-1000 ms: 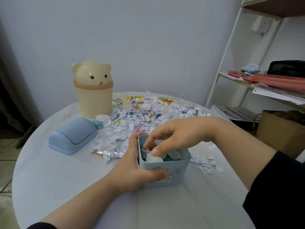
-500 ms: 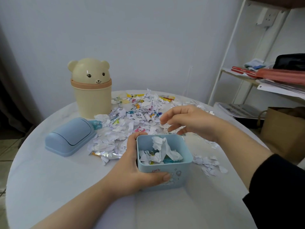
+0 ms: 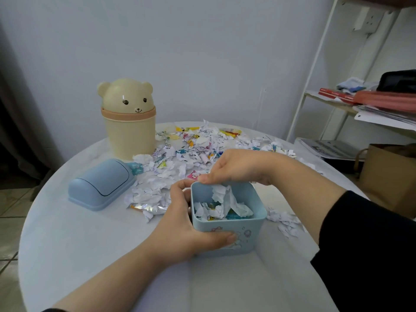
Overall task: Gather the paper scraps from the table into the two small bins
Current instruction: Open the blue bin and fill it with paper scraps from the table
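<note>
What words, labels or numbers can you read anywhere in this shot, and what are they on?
No text can be read.
Red books: white lettering, too small.
Printed stack at right: blurred.
Paper scraps: print too small.
Blue bin: only drawings, no words.

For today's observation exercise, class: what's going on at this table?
A person is putting paper scraps into a blue bin. The left hand grips the bin's side; the right hand, fingers curled, is at its far rim. The bin is partly filled, its blue lid lies aside, the bear bin stands closed, and many scraps lie on the table.
</note>
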